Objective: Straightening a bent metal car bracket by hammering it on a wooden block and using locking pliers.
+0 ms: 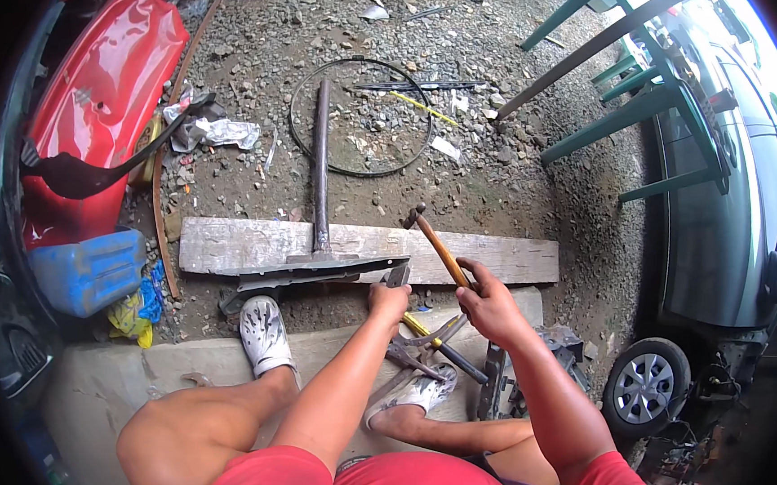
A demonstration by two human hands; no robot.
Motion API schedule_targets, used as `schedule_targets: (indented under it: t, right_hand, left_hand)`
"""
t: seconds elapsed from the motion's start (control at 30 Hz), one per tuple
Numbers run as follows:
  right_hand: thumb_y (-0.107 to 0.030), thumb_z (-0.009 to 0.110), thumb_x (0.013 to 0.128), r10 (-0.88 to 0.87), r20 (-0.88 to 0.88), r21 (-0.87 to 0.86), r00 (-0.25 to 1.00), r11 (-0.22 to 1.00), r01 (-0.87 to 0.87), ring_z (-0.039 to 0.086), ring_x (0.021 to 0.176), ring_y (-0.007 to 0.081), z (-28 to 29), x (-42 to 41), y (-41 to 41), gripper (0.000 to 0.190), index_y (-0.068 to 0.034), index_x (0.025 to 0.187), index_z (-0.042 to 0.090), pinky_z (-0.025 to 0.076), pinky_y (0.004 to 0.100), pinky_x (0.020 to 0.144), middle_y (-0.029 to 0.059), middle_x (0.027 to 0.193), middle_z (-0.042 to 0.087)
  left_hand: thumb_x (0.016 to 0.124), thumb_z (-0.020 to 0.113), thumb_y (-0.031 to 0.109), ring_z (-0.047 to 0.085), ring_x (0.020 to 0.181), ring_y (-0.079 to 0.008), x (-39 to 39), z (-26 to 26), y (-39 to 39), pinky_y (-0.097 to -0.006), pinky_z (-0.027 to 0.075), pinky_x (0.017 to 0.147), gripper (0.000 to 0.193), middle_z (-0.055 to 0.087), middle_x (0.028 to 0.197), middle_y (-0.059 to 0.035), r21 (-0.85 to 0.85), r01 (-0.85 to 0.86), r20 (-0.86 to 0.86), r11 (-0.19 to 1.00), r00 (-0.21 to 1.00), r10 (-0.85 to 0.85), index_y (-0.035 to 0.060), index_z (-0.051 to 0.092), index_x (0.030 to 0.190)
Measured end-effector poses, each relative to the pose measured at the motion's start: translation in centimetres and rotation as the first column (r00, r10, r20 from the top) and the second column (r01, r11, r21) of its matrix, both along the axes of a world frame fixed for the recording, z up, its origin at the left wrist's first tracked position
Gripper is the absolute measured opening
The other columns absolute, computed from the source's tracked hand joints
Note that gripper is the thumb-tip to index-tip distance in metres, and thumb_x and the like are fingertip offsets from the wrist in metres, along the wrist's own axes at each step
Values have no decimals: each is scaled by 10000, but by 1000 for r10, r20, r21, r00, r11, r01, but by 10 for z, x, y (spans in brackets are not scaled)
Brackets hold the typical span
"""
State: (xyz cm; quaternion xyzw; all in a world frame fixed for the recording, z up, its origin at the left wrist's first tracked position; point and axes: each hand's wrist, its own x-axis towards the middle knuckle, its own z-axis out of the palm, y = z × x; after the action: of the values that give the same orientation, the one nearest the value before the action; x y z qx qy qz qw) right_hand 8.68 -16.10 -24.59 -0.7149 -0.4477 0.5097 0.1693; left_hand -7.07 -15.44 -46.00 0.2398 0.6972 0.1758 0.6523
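Observation:
My right hand [487, 301] grips the wooden handle of a ball-peen hammer [439, 242], its head raised over a weathered wooden plank [497, 255]. My left hand [390, 303] holds the right end of a long, bent sheet-metal part [323, 271], which lies along the plank's near edge. A metal bar [322, 166] with a flat crosspiece at its near end rests on the plank, touching or close to the sheet metal. Below my hands, between my feet, lie a yellow-and-black-handled tool [444, 348] and several metal tools, partly overlapping.
At the left are a red car panel [104, 93], a blue plastic container [90, 273] and crumpled wrappers. A wire hoop [294, 124] lies on the gravel. Green table legs [610, 122], a grey car [713, 240] and a wheel [645, 389] stand at the right.

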Motion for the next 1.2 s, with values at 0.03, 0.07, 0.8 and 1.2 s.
schedule_targets:
  t: [0.03, 0.07, 0.8, 1.2]
  right_hand:
    - [-57, 614, 1054, 16, -9, 4, 1000, 1000, -16, 470, 668, 81, -2, -3, 3, 545, -83, 1575, 458, 394, 276, 565, -12, 801, 535]
    - [-57, 614, 1054, 22, -5, -1, 1000, 1000, -22, 470, 668, 81, -5, -3, 6, 545, -83, 1575, 458, 394, 276, 565, -12, 801, 535]
    - [-117, 642, 1024, 183, 338, 125, 923, 964, -236, 756, 874, 260, 42, -2, 92, 636, -184, 1629, 458, 563, 387, 781, 253, 1147, 761]
    - [-171, 554, 1071, 142, 447, 149, 883, 962, -231, 784, 935, 335, 34, -31, 106, 497, -128, 1566, 534, 608, 410, 813, 286, 1179, 749]
  left_hand:
    - [826, 864, 163, 645, 1280, -390, 0, -3, 1, -441, 509, 1082, 643, 659, 1352, -306, -18, -57, -73, 998, 996, 56, -119, 581, 1330]
    - [784, 885, 102, 680, 1217, -346, 3, 1, 4, -433, 523, 1049, 667, 677, 1316, -292, -35, -110, -140, 993, 985, 104, -146, 572, 1317]
    - [864, 850, 57, 620, 601, -166, 34, 19, 26, -325, 483, 538, 169, 703, 754, -85, -97, -289, 297, 952, 905, 305, -20, 705, 825]
    - [875, 850, 138, 562, 582, -140, 24, 21, 42, -332, 419, 528, 248, 673, 734, -69, -136, -267, 401, 954, 866, 300, -14, 674, 791]
